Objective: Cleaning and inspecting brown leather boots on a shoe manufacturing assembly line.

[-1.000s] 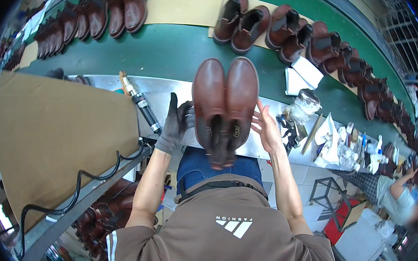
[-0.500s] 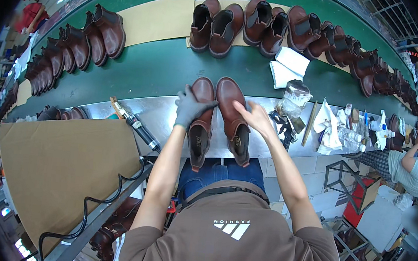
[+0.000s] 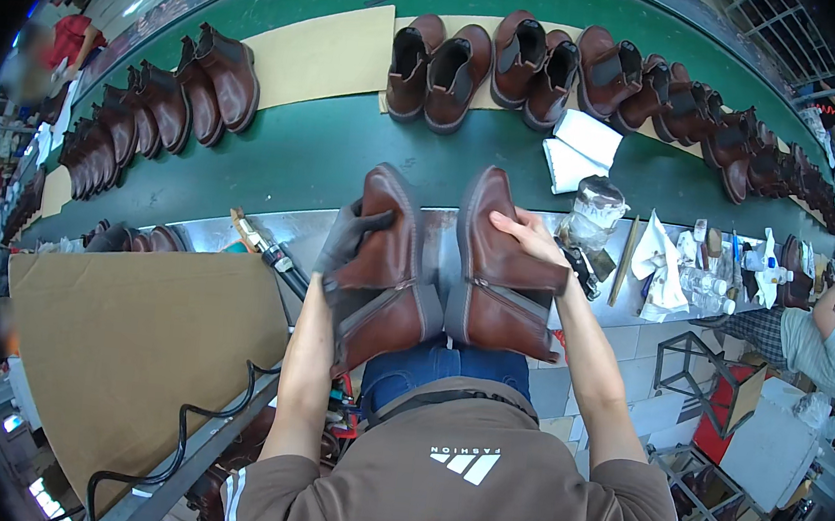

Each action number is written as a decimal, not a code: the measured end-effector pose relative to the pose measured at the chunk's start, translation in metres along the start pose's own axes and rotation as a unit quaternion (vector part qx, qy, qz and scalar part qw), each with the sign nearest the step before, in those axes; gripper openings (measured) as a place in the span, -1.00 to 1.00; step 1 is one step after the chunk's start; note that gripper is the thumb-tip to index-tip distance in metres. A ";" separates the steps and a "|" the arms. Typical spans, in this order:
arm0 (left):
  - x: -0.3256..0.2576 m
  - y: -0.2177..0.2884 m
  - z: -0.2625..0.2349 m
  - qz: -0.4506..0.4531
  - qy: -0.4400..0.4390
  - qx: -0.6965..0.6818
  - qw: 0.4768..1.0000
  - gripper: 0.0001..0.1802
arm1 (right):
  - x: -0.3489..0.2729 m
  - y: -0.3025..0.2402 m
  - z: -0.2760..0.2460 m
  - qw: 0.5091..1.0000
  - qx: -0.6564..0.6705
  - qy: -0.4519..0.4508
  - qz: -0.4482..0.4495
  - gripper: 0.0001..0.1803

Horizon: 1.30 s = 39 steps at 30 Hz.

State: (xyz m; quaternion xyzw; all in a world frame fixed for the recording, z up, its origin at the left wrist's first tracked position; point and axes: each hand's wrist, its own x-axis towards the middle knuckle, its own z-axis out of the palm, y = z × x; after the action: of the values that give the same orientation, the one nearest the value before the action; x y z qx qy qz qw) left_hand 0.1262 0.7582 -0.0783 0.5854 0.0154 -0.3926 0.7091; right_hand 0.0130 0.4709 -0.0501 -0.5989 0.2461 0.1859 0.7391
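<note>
In front of my waist I hold a pair of brown leather ankle boots, toes pointing away from me. My left hand [image 3: 344,236], in a dark grey glove, is closed around the outer side of the left boot [image 3: 388,253]. The bare right hand [image 3: 534,238] grips the right boot [image 3: 503,259] near its instep, thumb on the upper. Both boots are tipped on their sides with soles facing each other, a gap between them. A zip shows along the side of each shaft. Parts of my left fingers are hidden behind the boot.
Brown boots [image 3: 455,78] stand in rows on cardboard across the green bench [image 3: 317,155]. Right of my hands lie white cloths [image 3: 658,269], a plastic-wrapped bundle [image 3: 595,209] and bottles. A cylindrical tool [image 3: 281,266] and large cardboard sheet [image 3: 142,355] are at left. Another person [image 3: 817,344] works at right.
The boots have turned from upright, openings showing, onto their sides with zips facing up. My right hand, earlier with fingers spread by the right boot, now grips it.
</note>
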 end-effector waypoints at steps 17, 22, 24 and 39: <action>0.007 0.008 0.053 0.242 0.034 0.166 0.956 -0.28 | -0.019 0.005 0.013 0.887 -0.294 0.256 -0.246 -0.05; 0.057 -0.021 0.012 -0.018 -0.147 -0.397 0.906 -0.60 | -0.022 -0.007 0.046 0.873 -0.361 0.298 -0.139 0.09; 0.070 -0.038 0.030 -0.018 -0.186 -0.352 0.917 -0.62 | -0.028 -0.011 0.053 0.879 -0.364 0.273 -0.142 0.07; 0.109 -0.090 0.022 0.132 -0.104 -0.126 0.978 -0.65 | -0.088 0.110 -0.083 0.936 -0.149 0.318 -0.015 -0.70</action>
State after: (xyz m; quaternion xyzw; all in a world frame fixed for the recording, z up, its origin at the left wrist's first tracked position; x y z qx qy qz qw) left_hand 0.1398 0.6804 -0.1971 0.4444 -0.0864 -0.3491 0.8205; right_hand -0.1322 0.4153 -0.0992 -0.7339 0.4289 0.0090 0.5267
